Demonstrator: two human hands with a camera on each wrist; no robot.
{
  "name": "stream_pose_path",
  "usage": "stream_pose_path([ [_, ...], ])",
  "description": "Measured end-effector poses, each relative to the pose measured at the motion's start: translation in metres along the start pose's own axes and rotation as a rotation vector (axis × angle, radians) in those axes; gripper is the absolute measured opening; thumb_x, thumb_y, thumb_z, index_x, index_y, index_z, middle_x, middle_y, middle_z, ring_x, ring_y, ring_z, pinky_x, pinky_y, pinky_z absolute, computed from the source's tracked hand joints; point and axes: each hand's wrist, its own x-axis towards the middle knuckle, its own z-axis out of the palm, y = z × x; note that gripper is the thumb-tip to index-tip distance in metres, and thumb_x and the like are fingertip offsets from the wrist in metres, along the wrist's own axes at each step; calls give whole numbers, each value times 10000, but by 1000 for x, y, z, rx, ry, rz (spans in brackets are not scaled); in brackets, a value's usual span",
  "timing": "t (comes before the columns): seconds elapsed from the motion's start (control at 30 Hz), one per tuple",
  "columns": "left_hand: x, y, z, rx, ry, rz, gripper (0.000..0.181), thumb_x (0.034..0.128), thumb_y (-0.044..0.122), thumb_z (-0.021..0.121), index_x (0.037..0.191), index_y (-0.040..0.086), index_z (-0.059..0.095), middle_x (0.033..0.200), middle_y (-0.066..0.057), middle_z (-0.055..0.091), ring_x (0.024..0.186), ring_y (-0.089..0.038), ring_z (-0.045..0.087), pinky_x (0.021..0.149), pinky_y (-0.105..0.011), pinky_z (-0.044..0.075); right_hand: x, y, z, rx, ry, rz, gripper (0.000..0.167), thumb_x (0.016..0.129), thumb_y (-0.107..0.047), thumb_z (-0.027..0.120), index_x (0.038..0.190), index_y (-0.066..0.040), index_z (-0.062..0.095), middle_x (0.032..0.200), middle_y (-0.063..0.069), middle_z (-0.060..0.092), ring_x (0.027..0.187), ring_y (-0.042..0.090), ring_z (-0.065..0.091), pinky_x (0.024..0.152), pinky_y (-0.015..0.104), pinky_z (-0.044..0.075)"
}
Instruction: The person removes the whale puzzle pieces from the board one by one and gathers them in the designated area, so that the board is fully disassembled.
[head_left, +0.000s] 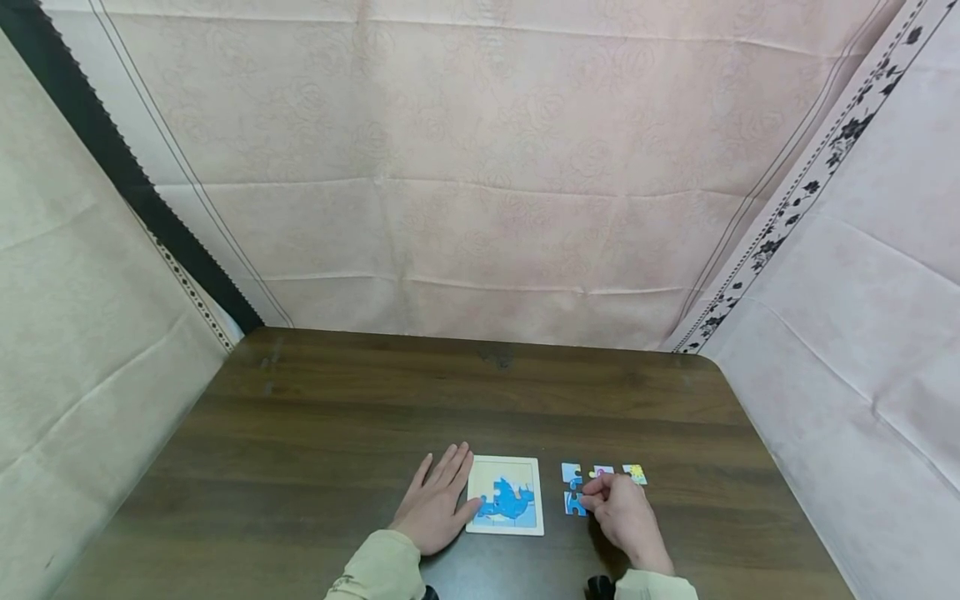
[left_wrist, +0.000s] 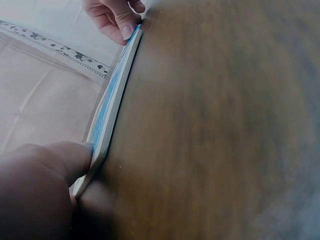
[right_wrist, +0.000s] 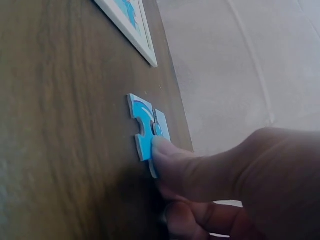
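A square puzzle board (head_left: 504, 536) with a pale rim lies on the table, a blue animal picture partly filled in. My left hand (head_left: 437, 504) rests along its left side, fingers straight, the thumb (left_wrist: 70, 157) on the board's edge. To the right of the board, my right hand (head_left: 628, 515) pinches a blue puzzle piece (right_wrist: 142, 127) between thumb and fingers; the fingers' grip beneath is partly hidden. Just above it lies another blue piece (head_left: 572, 472). A piece with pink and purple (head_left: 602, 472) and a yellow piece (head_left: 634, 473) lie beyond the right hand.
The brown wooden table (head_left: 337, 417) has its far edge against a pale cloth backdrop (head_left: 480, 208). Cloth also hangs on the left (head_left: 90, 317) and right sides (head_left: 862, 333). A dark strap end (head_left: 600, 587) shows at the right wrist.
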Motion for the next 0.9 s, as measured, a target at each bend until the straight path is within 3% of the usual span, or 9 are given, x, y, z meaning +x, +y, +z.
stream_pose_path([
  [0.63, 1, -1, 3, 24, 11, -2, 732, 1004, 554, 372, 1554, 94, 225, 1622, -33, 152, 1485, -220, 111, 1174, -522, 62, -4, -3, 0, -46, 33, -15, 97, 834, -57, 742, 793, -112, 674, 751, -18, 618, 670, 156, 535, 625, 350, 435],
  [0.9, 1, -2, 4, 3, 24, 10, 739, 1001, 564, 369, 1552, 89, 235, 1620, -45, 163, 1484, -234, 118, 1168, -539, 60, -10, -9, -1, -160, 71, -88, 133, 824, -87, 763, 769, -152, 661, 696, -51, 589, 609, 138, 512, 561, 328, 410],
])
